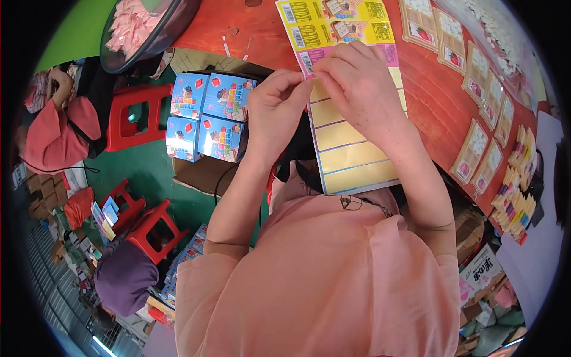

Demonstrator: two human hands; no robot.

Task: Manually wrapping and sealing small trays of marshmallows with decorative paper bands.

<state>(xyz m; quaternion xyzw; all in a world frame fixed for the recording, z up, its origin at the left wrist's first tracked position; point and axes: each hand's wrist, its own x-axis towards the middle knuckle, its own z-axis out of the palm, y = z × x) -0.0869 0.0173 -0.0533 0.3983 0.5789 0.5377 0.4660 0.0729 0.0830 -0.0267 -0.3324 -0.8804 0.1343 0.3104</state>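
Note:
A long sheet of stickers (351,140) hangs over the table's near edge toward my lap. Yellow printed labels (333,33) cover its far end, and bare pale-yellow backing strips show on the near part. Between them lies a pink label (390,55), partly hidden under my right hand. My left hand (270,113) is closed, thumb and forefinger pinched at the sheet's left edge by the pink label's corner. My right hand (366,89) rests across the sheet, its fingers bent and closed at that same label; the fingertips are partly hidden.
On the red table (267,33) are a dark basin (169,35) of pink packets and several wooden trays (473,149) at right. A plastic bag (499,41) of white pieces lies far right. Blue printed boxes (223,98) stand left, beside a red stool (134,116).

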